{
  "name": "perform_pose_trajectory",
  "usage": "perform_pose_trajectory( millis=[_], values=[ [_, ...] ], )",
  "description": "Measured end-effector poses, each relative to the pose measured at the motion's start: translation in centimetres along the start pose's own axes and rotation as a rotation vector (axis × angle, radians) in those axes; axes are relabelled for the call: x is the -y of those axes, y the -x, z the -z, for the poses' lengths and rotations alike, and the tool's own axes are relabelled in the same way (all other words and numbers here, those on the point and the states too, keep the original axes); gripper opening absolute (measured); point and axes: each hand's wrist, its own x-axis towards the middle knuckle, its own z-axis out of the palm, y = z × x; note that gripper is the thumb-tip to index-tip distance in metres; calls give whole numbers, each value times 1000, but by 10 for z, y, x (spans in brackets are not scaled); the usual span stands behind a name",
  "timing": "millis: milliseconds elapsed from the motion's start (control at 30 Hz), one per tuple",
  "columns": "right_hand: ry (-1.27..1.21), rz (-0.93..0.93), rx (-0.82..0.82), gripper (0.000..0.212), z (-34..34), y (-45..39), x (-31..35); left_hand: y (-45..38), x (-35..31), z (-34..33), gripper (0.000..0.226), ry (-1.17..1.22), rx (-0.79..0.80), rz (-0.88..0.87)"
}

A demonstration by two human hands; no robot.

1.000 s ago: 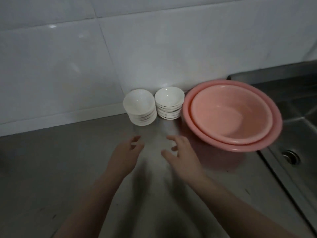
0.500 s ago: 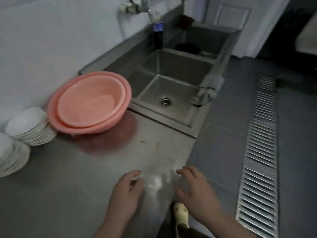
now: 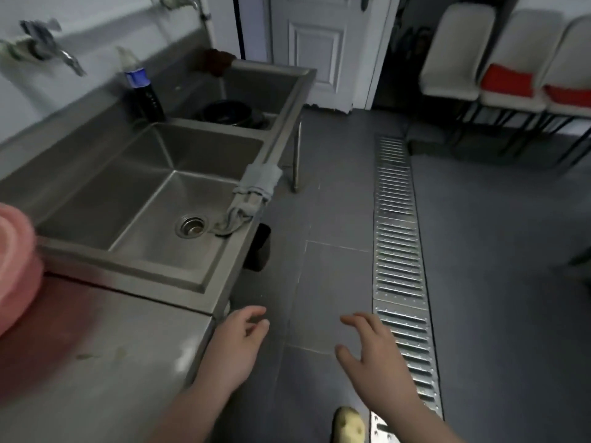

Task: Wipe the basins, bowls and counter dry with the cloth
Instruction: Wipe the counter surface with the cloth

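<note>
Fingers: your left hand (image 3: pixel 235 350) and right hand (image 3: pixel 372 353) are released, holding nothing.
Cloth: grey rag (image 3: pixel 256 187) draped over the steel sink rim (image 3: pixel 224 273) ahead of your fingers, likely drying; fetch it first.

The steel bench (image 3: pixel 105 362) lies left of both grips. Pink basins (image 3: pixel 16 270) sit at its far left edge. A grey cloth (image 3: pixel 256 187) hangs over the sink rim (image 3: pixel 236 251) ahead.

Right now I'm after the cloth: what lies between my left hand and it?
In the head view, only the sink's front rim and grey floor lie between the left hand and the cloth, which is draped over that rim.
</note>
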Motion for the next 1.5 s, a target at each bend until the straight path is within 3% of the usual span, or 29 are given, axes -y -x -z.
perform_pose_trajectory(
  millis=[267,633,867,1033,1333,1500],
  values=[
    [20,14,126,43,53,-103,-59,-51,-48,-66,25,40,-28,128],
    [28,221,358,41,46,-306,-29,-175,-61,-22,26,96,-257,306],
    [105,398,536,40,34,-426,13,-229,-74,-9,13,84,-397,428],
    [79,596,628,39,21,-495,53,-273,-104,-2,10,78,-501,510],
    [343,1244,807,65,-33,-570,86,-339,-136,-42,11,306,-1009,773],
    [287,1421,804,43,-37,-574,89,-354,-160,-79,32,318,-1100,855]
  ],
)
